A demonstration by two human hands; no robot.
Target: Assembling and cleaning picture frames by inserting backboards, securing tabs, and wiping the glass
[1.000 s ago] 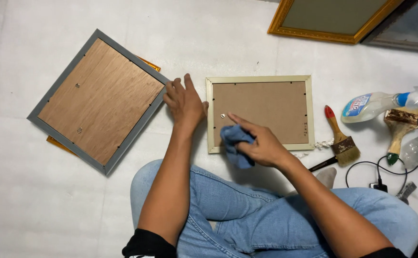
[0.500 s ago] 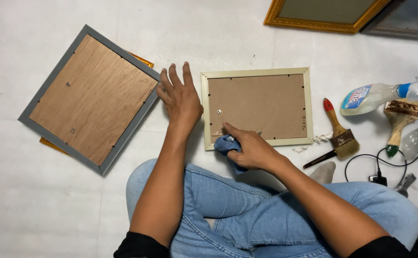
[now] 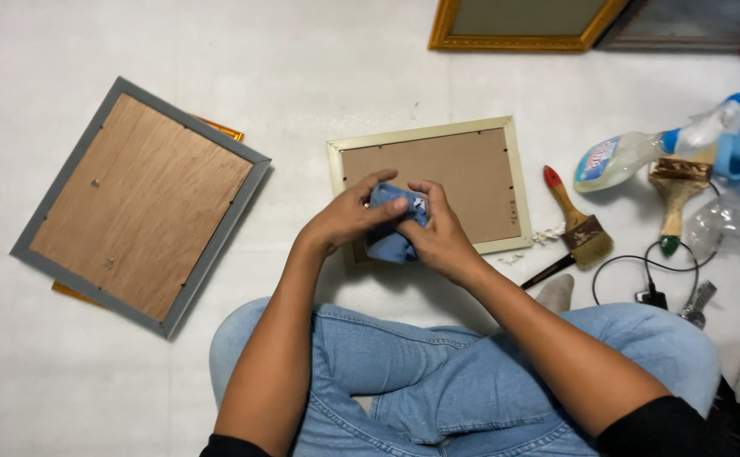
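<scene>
**Both hands close on a blue cloth above a cream frame**

The blue cloth [image 3: 391,227] sits bunched between the two hands, held over the lower left corner of the cream picture frame [image 3: 516,182], which lies face down on the white floor [image 3: 319,76] with its brown backing board up. The left hand [image 3: 346,216] wraps the cloth from the left, fingers curled over its top edge; the right hand [image 3: 439,233] pinches it from the right, thumb and fingertips pressed into the fabric (whether the cloth touches the frame below cannot be told).

The person sits cross-legged in blue jeans [image 3: 438,381], just below the frame.

To the left, well apart from the hands, a larger grey frame [image 3: 40,254] lies tilted, wooden back up, on top of an orange frame [image 3: 228,131] that shows only at its corners. To the right lie a red-handled paintbrush [image 3: 575,218], a spray bottle [image 3: 641,152], a second brush with a green tip [image 3: 673,190] and a black cable [image 3: 641,275]. A gold frame [image 3: 514,41] rests at the top edge.
</scene>
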